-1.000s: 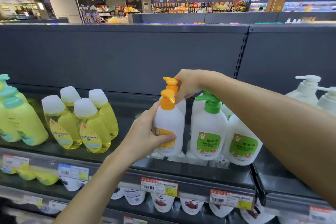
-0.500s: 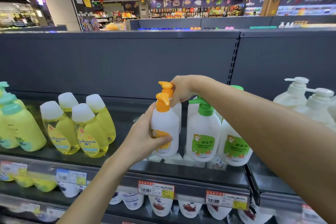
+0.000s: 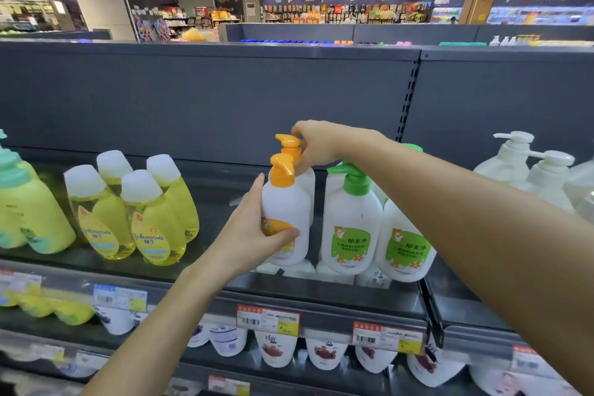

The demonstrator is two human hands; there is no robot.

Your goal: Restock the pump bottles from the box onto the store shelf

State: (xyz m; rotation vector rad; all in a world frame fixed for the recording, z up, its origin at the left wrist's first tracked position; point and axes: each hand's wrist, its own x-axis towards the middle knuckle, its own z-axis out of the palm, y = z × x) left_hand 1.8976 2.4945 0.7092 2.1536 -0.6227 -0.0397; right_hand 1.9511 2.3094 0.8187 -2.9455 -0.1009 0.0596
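Grey store shelf, both hands clasping orange-pump bottles: left hand, right hand.

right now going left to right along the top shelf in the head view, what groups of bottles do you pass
green-capped yellow bottles → white-capped yellow bottles → orange-pump bottle gripped by the left hand → green-pump bottles → all-white pump bottles

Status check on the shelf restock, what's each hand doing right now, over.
Left hand gripping front white orange-pump bottle. Right hand on rear orange pump. White green-pump bottles tight alongside, nothing blocking.
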